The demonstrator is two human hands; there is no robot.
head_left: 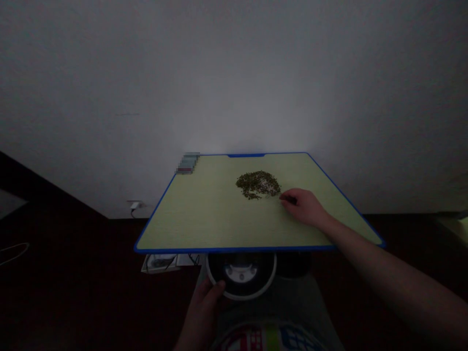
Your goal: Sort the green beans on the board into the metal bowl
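A loose pile of small greenish-brown grains (252,181), with paler bits among those on its right side, lies on a pale yellow table (197,219) with a blue edge. At the pile's right border is my right hand (302,204), thumb and fingers pinched together; whatever they hold is too small to make out. Below the table's front edge, my left hand (206,297) grips a dark bowl (241,291) with a light rim, thumb over the rim. Part of the bowl is hidden under the tabletop, and light reflects off its inside.
A blurred-out item (188,163) sits at the table's far left corner. Behind the table rises a plain grey wall (248,87), with a plugged-in white charger (135,204) low on the left. Beneath the table, a whitish box (159,263) with cables stands left of my legs.
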